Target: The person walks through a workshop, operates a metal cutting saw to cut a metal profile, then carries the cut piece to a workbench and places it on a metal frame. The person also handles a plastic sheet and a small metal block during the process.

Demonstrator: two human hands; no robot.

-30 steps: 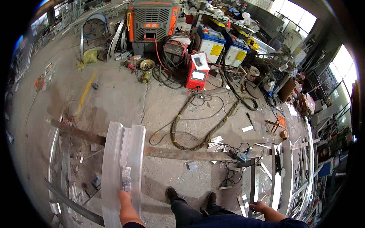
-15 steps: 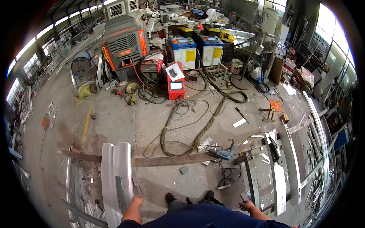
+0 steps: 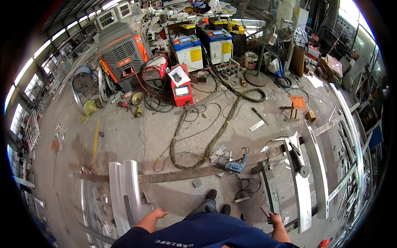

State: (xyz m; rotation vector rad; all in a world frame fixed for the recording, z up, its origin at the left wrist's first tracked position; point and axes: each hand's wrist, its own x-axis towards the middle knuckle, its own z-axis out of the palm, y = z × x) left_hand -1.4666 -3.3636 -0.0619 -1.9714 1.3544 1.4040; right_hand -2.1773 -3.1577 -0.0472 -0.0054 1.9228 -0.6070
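My left hand (image 3: 158, 213) hangs just right of the pale metal profiles (image 3: 117, 182), apart from them, fingers loosely stretched out and nothing in them. A narrow dark strip (image 3: 128, 208) lies along those profiles. My right hand (image 3: 273, 218) is lowered beside a dark metal beam (image 3: 271, 192), its fingers parted and slightly bent, with nothing seen in it. Between the two sides runs a rusty flat bar (image 3: 175, 177), on which a blue power drill (image 3: 235, 165) rests. On a white profile (image 3: 304, 202) at the right sits a black grinder-like tool (image 3: 296, 160).
Thick cables (image 3: 223, 132) loop over the floor ahead from a red machine (image 3: 181, 91) with a screen. A small orange-topped stool (image 3: 297, 102) stands at the right, near long metal bars (image 3: 349, 124). Offcuts and a thin black cord (image 3: 247, 191) lie near my feet.
My body and view have shifted, and one foot has stepped forward. My left hand has moved away from the pale profiles, toward the right. Drill and grinder-like tool rest where they were.
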